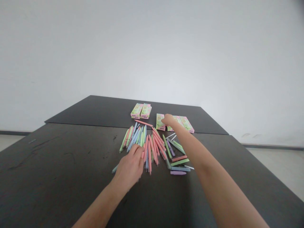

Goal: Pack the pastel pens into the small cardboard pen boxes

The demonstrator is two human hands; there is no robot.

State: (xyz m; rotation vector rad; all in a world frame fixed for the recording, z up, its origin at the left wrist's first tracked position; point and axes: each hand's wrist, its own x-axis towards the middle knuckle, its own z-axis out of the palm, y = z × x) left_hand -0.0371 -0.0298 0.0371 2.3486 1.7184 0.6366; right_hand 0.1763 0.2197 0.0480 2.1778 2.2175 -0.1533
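Note:
My left hand (131, 163) is curled low over the near left of a pile of pens, its fingertips hidden among pink pens (149, 155). What lies in its grasp, if anything, cannot be made out. A blue pen (115, 169) pokes out beyond its left side. Farther off, my right hand (168, 119) is closed at a small pink and green box (160, 122) marked 5, with the fingers at its right edge. Beside that hand stand more such boxes (186, 124), partly covered by it. Blue and green pens (136, 136) fan out left of the pink ones.
Two stacks of the same boxes (141, 110) sit farther back on the dark table (71, 152). Loose pens in green, purple and blue (180, 169) are scattered beneath my right forearm. One pink pen (143, 123) lies crosswise behind the pile. A white wall rises behind.

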